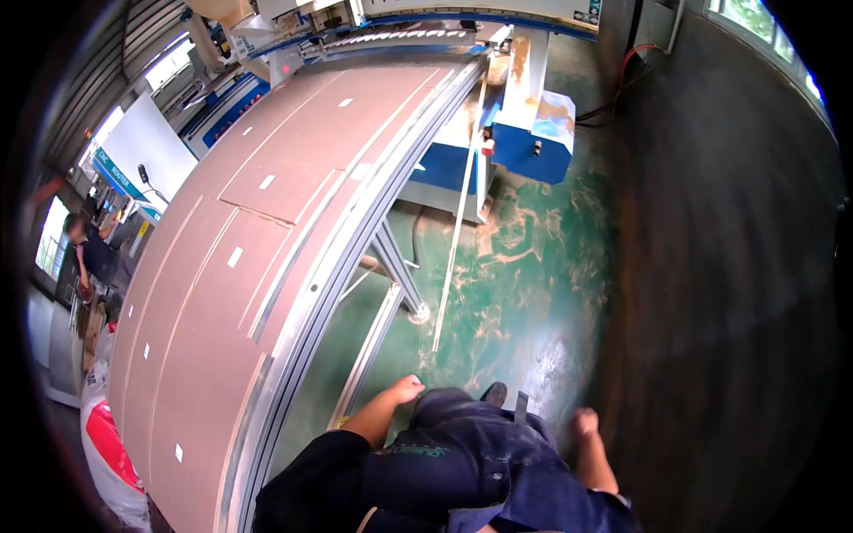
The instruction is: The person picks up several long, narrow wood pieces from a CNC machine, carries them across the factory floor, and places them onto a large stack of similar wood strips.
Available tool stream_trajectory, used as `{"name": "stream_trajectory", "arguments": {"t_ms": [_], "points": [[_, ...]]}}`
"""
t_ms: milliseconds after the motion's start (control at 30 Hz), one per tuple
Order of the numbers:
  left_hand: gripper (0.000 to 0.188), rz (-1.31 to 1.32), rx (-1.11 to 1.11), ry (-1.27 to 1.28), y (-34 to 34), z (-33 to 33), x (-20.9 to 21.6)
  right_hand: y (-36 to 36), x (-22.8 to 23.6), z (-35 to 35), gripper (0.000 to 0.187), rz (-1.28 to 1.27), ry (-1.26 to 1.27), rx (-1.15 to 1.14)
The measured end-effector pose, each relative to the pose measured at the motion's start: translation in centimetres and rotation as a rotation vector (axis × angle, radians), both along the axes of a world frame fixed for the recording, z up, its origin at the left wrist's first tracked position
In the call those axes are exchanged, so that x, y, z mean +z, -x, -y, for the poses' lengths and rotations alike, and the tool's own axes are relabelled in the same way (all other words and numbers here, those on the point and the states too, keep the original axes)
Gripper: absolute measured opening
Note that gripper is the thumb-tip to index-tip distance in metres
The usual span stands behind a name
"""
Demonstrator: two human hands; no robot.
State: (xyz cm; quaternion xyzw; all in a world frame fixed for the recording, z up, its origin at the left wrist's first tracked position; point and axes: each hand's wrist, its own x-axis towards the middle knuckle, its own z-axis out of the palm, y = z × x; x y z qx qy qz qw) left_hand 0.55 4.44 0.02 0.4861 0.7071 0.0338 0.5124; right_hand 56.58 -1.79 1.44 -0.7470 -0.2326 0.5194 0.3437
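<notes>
I am looking down past my own dark work clothes at a green workshop floor (pixel 524 293). My left hand (pixel 407 388) hangs by my thigh, curled loosely, with nothing in its grip. My right hand (pixel 584 420) swings at my other side, also carrying nothing; the picture is smeared there, so I cannot be sure how far its fingers are closed, but it looks half curled.

Nearest to my left hand is the long machine desk (pixel 346 258), its grey metal rim running from the lower left up toward the top of the view. On it lie brown boards (pixel 258 231), cut into long panels and lying flat and touching edge to edge, with small white labels stuck on them. A thin pale strip (pixel 458 222) leans from the floor up against the far end of the desk. Beyond it stands a blue and white machine housing (pixel 533 133).

To handle these panels well, I judge that I should stand square to the rim, take one panel with both hands spread wide along its long edge, and lift it flat rather than drag it across its neighbours.

Another person (pixel 89 258) works well apart at the far left, beside a red and white sack (pixel 111 444).
</notes>
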Motion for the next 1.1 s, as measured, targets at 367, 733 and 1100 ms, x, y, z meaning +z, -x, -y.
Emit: {"name": "stream_trajectory", "arguments": {"t_ms": [367,733,1100], "points": [[0.056,-0.195,0.049,-0.035,-6.4,-25.9,3.1,-3.6,6.1,-25.5,0.016,-0.039,-0.174,-0.039],[0.093,-0.252,0.284,-0.059,-10.3,-56.3,-0.2,-0.2,14.6,-29.8,0.016,0.263,0.409,0.176],[0.037,0.095,0.486,-0.197,-11.6,-58.8,-2.6,-0.2,17.1,-46.3,0.025,0.0,0.36,0.148]]}}
